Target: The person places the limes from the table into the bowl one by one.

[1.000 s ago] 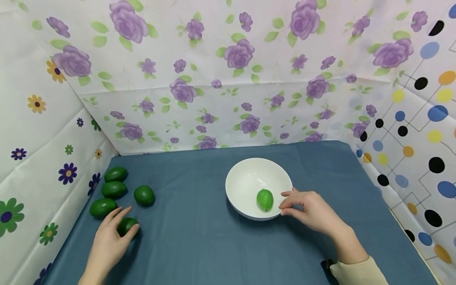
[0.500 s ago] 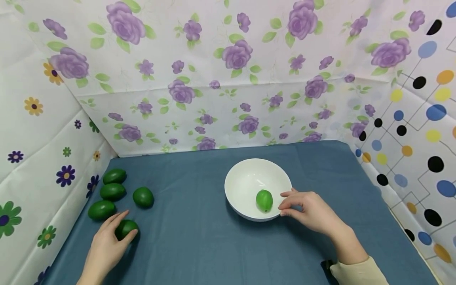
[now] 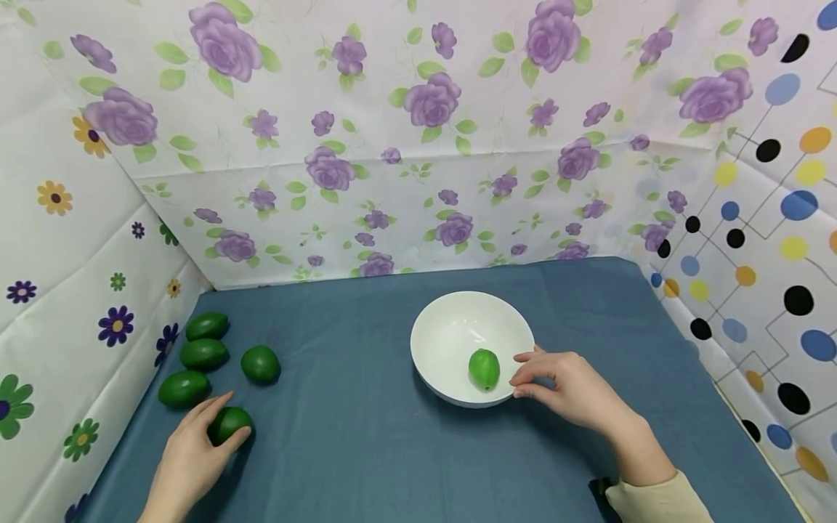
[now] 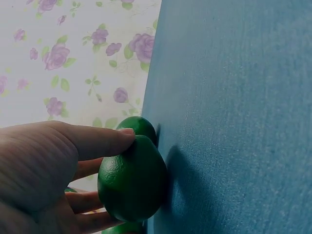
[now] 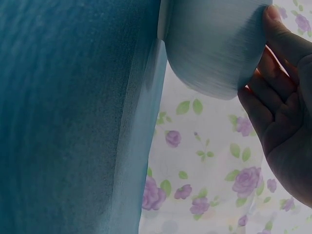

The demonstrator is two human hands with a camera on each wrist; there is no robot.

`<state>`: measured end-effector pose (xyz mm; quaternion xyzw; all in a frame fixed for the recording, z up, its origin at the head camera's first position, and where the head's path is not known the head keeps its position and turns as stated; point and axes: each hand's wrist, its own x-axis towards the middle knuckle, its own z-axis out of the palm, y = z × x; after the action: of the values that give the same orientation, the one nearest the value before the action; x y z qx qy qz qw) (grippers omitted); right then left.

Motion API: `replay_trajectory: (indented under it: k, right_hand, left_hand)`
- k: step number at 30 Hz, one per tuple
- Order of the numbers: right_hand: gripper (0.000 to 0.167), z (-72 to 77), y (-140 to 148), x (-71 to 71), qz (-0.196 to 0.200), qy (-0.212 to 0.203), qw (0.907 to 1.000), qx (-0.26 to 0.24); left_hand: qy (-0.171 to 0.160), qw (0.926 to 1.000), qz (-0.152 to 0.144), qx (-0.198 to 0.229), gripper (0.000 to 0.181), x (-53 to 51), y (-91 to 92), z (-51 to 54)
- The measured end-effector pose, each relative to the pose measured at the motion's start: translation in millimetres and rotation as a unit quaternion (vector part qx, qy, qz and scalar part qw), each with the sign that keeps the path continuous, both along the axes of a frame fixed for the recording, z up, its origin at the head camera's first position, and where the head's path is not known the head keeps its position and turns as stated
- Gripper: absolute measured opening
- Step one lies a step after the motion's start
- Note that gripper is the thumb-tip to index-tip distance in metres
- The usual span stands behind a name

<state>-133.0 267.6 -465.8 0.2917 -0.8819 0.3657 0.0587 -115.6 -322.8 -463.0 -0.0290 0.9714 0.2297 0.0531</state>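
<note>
At the left of the head view, my left hand [image 3: 189, 450] holds a smooth, dark green egg-shaped fruit [image 3: 230, 425] between thumb and fingers. The left wrist view shows the thumb on the side of this fruit [image 4: 132, 183], with the fingers behind it. Several similar dark green fruits [image 3: 260, 365] lie just beyond that hand. Right of centre stands a white bowl [image 3: 445, 341], with a brighter green lime [image 3: 484, 369] inside. My right hand [image 3: 565, 381] pinches the bowl's right rim; in the right wrist view its fingers lie against the bowl's outer wall [image 5: 214, 53].
A blue cloth [image 3: 346, 436] covers the table. Behind it hangs a flower-printed sheet [image 3: 366, 145]; patterned sheets also enclose the left and right sides. A small black object [image 3: 603, 497] lies by the right sleeve [image 3: 660, 501].
My left thumb and fingers have closed in on the nearest dark green fruit. My right hand keeps its grip on the bowl's rim. The head view has shifted slightly.
</note>
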Motion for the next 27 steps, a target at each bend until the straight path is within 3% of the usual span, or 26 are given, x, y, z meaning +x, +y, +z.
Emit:
replay_trajectory:
  k: [16, 27]
  right_hand:
    - [0.024, 0.6, 0.4, 0.9, -0.003, 0.001, 1.0000, 0.005]
    - [0.019, 0.4, -0.1, 0.3, 0.000, 0.001, 1.0000, 0.004]
  left_hand:
    - [-0.028, 0.9995, -0.011, -0.008, 0.083, -2.8, -3.5, -1.6]
    - [-0.018, 0.9997, -0.014, -0.004, 0.082, -1.2, -7.0, -3.6]
